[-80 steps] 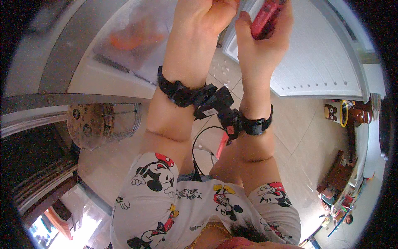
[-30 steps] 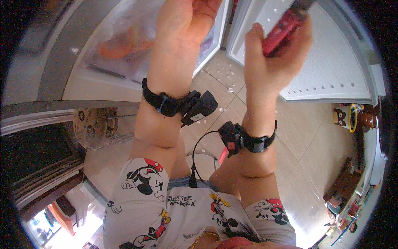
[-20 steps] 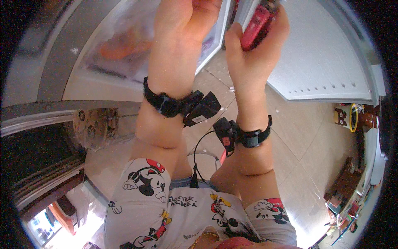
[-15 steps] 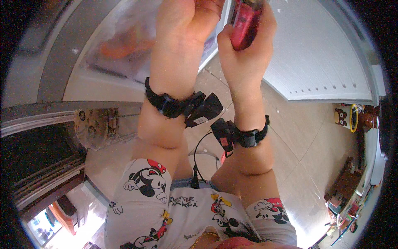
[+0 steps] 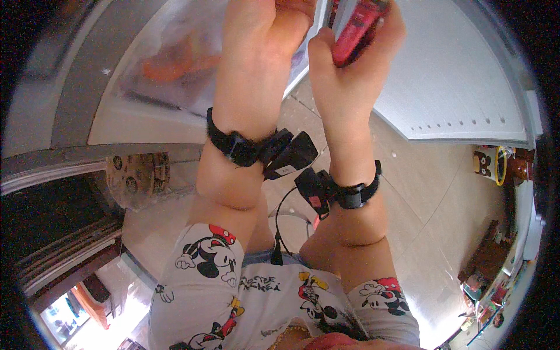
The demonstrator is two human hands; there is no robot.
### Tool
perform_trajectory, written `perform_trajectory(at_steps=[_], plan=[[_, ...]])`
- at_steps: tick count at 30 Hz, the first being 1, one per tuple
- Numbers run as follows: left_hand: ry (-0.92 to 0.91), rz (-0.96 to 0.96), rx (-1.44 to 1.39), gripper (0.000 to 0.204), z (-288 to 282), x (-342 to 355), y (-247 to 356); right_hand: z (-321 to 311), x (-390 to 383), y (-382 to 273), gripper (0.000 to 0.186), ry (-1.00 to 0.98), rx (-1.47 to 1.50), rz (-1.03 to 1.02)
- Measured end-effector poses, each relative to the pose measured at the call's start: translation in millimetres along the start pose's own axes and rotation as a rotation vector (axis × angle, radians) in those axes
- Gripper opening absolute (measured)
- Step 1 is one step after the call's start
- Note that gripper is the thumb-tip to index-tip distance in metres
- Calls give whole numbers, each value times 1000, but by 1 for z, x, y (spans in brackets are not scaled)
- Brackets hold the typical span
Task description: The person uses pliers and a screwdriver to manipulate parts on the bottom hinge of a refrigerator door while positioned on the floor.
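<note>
My right hand (image 5: 361, 67) is closed around a narrow red pack (image 5: 353, 36) with a clear or greyish side. Its upper end runs to the top edge of the picture, so its exact kind does not show. My left hand (image 5: 280, 26) reaches up beside it, a little to the left. Its fingers are cut off by the top edge, and whatever they touch is hidden. Both hands are between the open fridge compartment (image 5: 114, 119) on the left and the white fridge door (image 5: 449, 76) on the right.
Blurred orange contents (image 5: 169, 64) lie in the compartment. Tiled floor (image 5: 414, 181) spreads below the door. A patterned beige item (image 5: 137, 178) is at left. A bear-decorated container (image 5: 487, 163) and a brown box (image 5: 484, 251) stand at right. Wrist straps carry black devices and a cable (image 5: 279, 219).
My right hand has shifted slightly up and right with the red pack, which tilts more and shows more of its greyish side. My left hand has moved slightly right.
</note>
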State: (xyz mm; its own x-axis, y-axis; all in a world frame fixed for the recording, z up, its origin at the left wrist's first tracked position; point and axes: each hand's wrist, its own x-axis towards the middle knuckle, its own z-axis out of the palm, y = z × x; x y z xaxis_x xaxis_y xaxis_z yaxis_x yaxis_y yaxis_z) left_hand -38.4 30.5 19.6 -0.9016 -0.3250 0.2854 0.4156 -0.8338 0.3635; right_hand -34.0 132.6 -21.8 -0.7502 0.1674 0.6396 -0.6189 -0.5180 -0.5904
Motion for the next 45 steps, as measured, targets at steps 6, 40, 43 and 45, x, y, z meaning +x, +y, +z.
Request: perform_trajectory(at_steps=[6,40,43,45], plan=[[31,-3,31,27,0,1,-3,-24,12,-10,78,-293,-573,-128],[197,19,217,19,-21,3,-2,-32,23,-17,75,-252,-445,-102],[176,59,182,21,-24,8,2,-34,25,-15,76,-261,-494,-130],[131,62,170,23,-17,8,3,-33,27,-18,77,-252,-475,-79]])
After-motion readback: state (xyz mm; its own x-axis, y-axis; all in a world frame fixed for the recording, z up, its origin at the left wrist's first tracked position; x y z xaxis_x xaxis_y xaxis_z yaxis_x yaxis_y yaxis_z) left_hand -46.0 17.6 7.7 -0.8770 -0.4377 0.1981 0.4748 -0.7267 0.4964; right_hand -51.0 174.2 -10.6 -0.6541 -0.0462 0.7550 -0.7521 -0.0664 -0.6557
